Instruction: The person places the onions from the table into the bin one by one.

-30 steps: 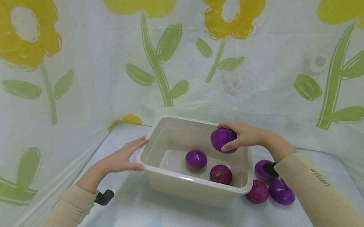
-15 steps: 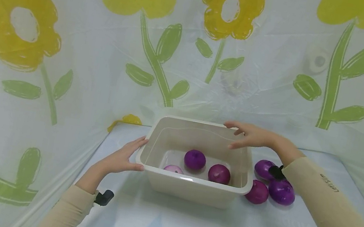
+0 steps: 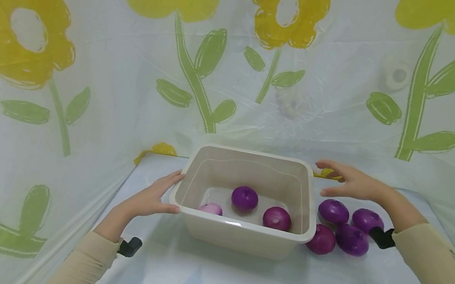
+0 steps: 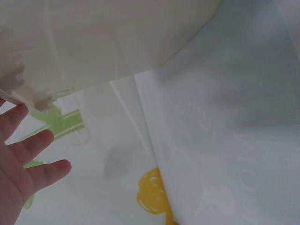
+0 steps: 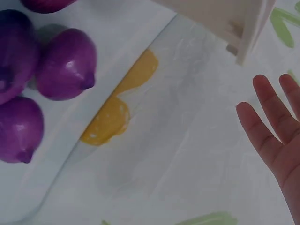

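A cream plastic bin (image 3: pixel 233 238) stands on the table. Inside lie a purple onion (image 3: pixel 244 198), a redder onion (image 3: pixel 277 218) and a pale pinkish one (image 3: pixel 212 209), partly hidden by the front rim. My left hand (image 3: pixel 153 198) rests against the bin's left rim with its fingers straight; the left wrist view shows those fingers (image 4: pixel 47 173) spread at the rim. Just beyond the right rim hovers my right hand (image 3: pixel 354 183), holding nothing, its fingers loosely spread. Below it several purple onions (image 3: pixel 352 239) sit close together at the bin's right side.
The table (image 3: pixel 203 280) has a pale cloth with light blue triangles. Behind it hangs a white curtain (image 3: pixel 331 125) printed with yellow flowers and green leaves. The bin's right wall (image 5: pixel 211 16) shows at the top of the right wrist view.
My right hand has let go of a purple onion over the bin and moved right, past the rim. A pale onion now shows at the bin's front left. My left hand stays put.
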### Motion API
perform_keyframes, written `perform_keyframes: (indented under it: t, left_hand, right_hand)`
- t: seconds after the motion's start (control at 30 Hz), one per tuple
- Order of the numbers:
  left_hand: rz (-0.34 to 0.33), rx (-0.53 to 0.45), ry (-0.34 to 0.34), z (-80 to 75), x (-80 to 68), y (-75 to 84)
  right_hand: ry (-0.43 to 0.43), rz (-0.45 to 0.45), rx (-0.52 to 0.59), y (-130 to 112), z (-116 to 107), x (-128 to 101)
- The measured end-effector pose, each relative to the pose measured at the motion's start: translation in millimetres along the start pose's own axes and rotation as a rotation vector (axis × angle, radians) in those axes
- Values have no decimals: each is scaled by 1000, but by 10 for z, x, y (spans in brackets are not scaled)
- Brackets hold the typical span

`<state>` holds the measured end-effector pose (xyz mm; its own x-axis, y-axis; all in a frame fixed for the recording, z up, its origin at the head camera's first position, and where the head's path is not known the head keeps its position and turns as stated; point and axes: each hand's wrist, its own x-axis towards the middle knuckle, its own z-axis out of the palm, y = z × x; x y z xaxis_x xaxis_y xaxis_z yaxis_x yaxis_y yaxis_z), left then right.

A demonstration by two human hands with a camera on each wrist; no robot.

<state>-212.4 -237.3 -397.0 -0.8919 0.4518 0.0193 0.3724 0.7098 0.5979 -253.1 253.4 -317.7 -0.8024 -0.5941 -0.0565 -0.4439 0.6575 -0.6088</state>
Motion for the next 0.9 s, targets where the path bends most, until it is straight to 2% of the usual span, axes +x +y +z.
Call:
perform_keyframes:
  t: [0.17, 0.37, 0.63, 0.9]
  left_hand:
    - [3, 4, 1, 6, 5, -3]
    - [7, 10, -4, 6, 6, -4]
    - [-4, 15, -2, 4, 6, 1]
    - [-26, 18, -4, 8, 6, 6]
  right_hand:
    - [30, 28, 23, 172, 91, -187]
    - [24, 51, 87, 395, 293, -343]
    - [3, 112, 124, 684, 633, -479]
    - [42, 139, 120, 848, 973, -504]
